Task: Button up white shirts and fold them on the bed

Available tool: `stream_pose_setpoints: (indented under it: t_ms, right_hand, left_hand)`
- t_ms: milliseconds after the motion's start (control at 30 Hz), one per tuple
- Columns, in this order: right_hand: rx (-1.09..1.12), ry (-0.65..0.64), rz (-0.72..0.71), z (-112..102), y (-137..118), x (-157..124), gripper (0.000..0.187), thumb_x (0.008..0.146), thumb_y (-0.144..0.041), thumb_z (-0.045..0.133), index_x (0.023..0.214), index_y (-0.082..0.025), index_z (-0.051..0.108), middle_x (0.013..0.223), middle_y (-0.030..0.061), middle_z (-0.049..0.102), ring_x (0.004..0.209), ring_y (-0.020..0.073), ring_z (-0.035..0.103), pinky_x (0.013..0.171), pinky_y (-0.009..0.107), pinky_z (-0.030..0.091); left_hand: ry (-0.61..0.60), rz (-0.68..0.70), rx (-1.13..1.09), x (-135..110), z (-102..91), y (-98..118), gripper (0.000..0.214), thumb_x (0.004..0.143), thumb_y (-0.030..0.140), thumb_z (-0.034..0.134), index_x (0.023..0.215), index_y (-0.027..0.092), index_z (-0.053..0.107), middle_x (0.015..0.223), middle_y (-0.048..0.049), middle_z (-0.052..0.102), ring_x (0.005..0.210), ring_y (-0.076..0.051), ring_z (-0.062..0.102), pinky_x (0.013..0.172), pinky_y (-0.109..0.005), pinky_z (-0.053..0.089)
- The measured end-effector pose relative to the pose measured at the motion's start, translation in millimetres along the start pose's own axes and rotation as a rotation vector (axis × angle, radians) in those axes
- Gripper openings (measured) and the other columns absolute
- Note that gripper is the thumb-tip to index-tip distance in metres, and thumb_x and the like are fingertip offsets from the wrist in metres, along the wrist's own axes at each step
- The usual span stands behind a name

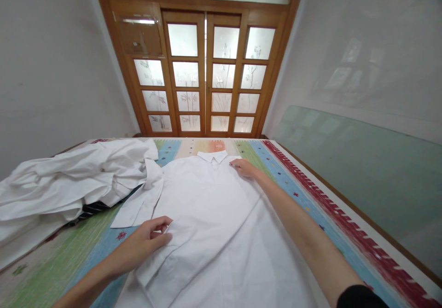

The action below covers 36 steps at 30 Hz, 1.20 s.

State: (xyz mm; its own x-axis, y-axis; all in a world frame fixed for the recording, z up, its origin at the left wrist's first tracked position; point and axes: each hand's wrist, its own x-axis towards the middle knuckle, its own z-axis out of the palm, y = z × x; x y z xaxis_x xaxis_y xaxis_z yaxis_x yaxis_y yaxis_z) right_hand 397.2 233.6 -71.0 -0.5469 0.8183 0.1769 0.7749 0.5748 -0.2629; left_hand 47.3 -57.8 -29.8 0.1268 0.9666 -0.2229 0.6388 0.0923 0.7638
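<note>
A white collared shirt [214, 197] lies spread on a striped cloth, its collar [212, 156] pointing away from me. One sleeve [203, 252] crosses the shirt's front diagonally, running from the right shoulder down to the lower left. My left hand [152, 239] is closed at that sleeve's edge, thumb and fingers pinching the fabric. At the shirt's right shoulder, beside the collar, my right hand [245, 167] has its fingers together on the cloth, gripping it; its thumb is mostly hidden. The other sleeve [138, 206] sticks out to the left, bent, with its cuff toward me.
A heap of white garments [79, 174] lies on the left, with a dark striped piece [91, 210] showing beneath. The multicoloured striped cloth [293, 193] covers the surface. A pale green panel [359, 160] stands along the right, and wooden glazed doors [205, 68] are beyond the far edge.
</note>
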Motion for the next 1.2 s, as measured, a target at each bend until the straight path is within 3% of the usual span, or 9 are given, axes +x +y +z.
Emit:
stream_pose_setpoints:
  t_ms: [167, 300, 400, 533, 600, 733, 967, 1067, 1200]
  right_hand:
    - [0.019, -0.034, -0.005, -2.2, -1.6, 2.7, 0.028, 0.087, -0.015, 0.055, 0.110, -0.020, 0.069, 0.112, 0.0075, 0.065, 0.100, 0.0163, 0.062, 0.093, 0.027, 0.044]
    - [-0.066, -0.038, 0.046, -8.0, -3.2, 5.0, 0.018, 0.086, -0.018, 0.058, 0.097, -0.017, 0.072, 0.104, 0.0082, 0.066, 0.091, 0.0156, 0.062, 0.084, 0.023, 0.045]
    - [-0.078, -0.021, 0.077, -15.1, -1.3, 5.1, 0.015, 0.086, -0.017, 0.056, 0.089, -0.016, 0.071, 0.099, 0.0085, 0.068, 0.087, 0.0168, 0.061, 0.080, 0.023, 0.045]
    - [0.024, 0.040, 0.138, -23.9, 6.6, 2.2, 0.016, 0.087, -0.015, 0.052, 0.092, -0.015, 0.067, 0.095, 0.0073, 0.070, 0.084, 0.0171, 0.061, 0.076, 0.024, 0.045]
    - [0.061, 0.060, 0.176, -26.5, 12.6, 0.2, 0.017, 0.087, -0.015, 0.050, 0.091, -0.015, 0.066, 0.094, 0.0070, 0.070, 0.082, 0.0167, 0.061, 0.075, 0.024, 0.046]
    - [0.022, 0.158, 0.221, -29.4, 28.0, -2.8, 0.015, 0.085, -0.013, 0.051, 0.084, -0.017, 0.065, 0.098, 0.0072, 0.066, 0.089, 0.0172, 0.059, 0.082, 0.024, 0.045]
    - [-0.014, 0.217, 0.336, -30.5, 59.7, -11.0, 0.015, 0.086, -0.015, 0.050, 0.080, -0.017, 0.063, 0.093, 0.0084, 0.061, 0.094, 0.0200, 0.057, 0.088, 0.030, 0.044]
    - [-0.014, 0.286, 0.440, -29.5, 69.8, -18.0, 0.012, 0.086, -0.019, 0.051, 0.085, -0.017, 0.063, 0.102, 0.0094, 0.058, 0.095, 0.0207, 0.056, 0.088, 0.033, 0.044]
    - [-0.019, 0.352, 0.517, -29.0, 71.5, -28.6, 0.024, 0.087, -0.026, 0.050, 0.107, -0.017, 0.061, 0.115, 0.0120, 0.053, 0.100, 0.0240, 0.057, 0.088, 0.038, 0.044]
  left_hand:
    - [0.026, -0.059, -0.077, -4.5, 2.9, -9.2, 0.047, 0.071, 0.053, 0.061, 0.107, 0.022, 0.064, 0.099, -0.0033, 0.067, 0.092, -0.024, 0.062, 0.085, -0.032, 0.047]
    - [-0.038, -0.067, -0.076, -10.8, 7.4, -7.9, 0.036, 0.073, 0.053, 0.059, 0.089, 0.022, 0.065, 0.085, -0.0010, 0.064, 0.082, -0.021, 0.059, 0.074, -0.029, 0.046]
    - [-0.125, -0.092, -0.005, -14.9, 8.1, -7.9, 0.033, 0.069, 0.053, 0.062, 0.068, 0.020, 0.055, 0.064, 0.0032, 0.049, 0.064, -0.016, 0.048, 0.056, -0.024, 0.035]
    - [-0.189, -0.123, -0.006, -12.3, -1.0, -6.7, 0.039, 0.069, 0.053, 0.061, 0.062, 0.021, 0.041, 0.057, 0.0061, 0.034, 0.055, -0.011, 0.033, 0.051, -0.024, 0.022]
    - [-0.107, -0.111, -0.021, -5.8, -11.6, -3.5, 0.039, 0.069, 0.054, 0.059, 0.062, 0.021, 0.041, 0.057, 0.0064, 0.034, 0.055, -0.011, 0.033, 0.052, -0.024, 0.023]
    - [0.193, -0.070, -0.078, 19.6, -37.3, 3.4, 0.040, 0.067, 0.057, 0.059, 0.061, 0.020, 0.045, 0.058, 0.0053, 0.042, 0.059, -0.013, 0.041, 0.054, -0.023, 0.029]
    - [0.503, -0.085, -0.257, 97.6, -57.9, 10.4, 0.042, 0.058, 0.052, 0.069, 0.082, 0.017, 0.066, 0.082, -0.0040, 0.067, 0.077, -0.021, 0.059, 0.063, -0.027, 0.041]
    - [0.645, -0.077, -0.133, 132.7, -59.4, 12.5, 0.043, 0.059, 0.046, 0.072, 0.091, 0.018, 0.069, 0.096, -0.0069, 0.070, 0.088, -0.024, 0.062, 0.073, -0.029, 0.045]
    - [0.708, -0.119, 0.070, 169.5, -61.6, 8.0, 0.047, 0.064, 0.042, 0.072, 0.103, 0.016, 0.067, 0.104, -0.0101, 0.069, 0.098, -0.027, 0.063, 0.081, -0.031, 0.046]
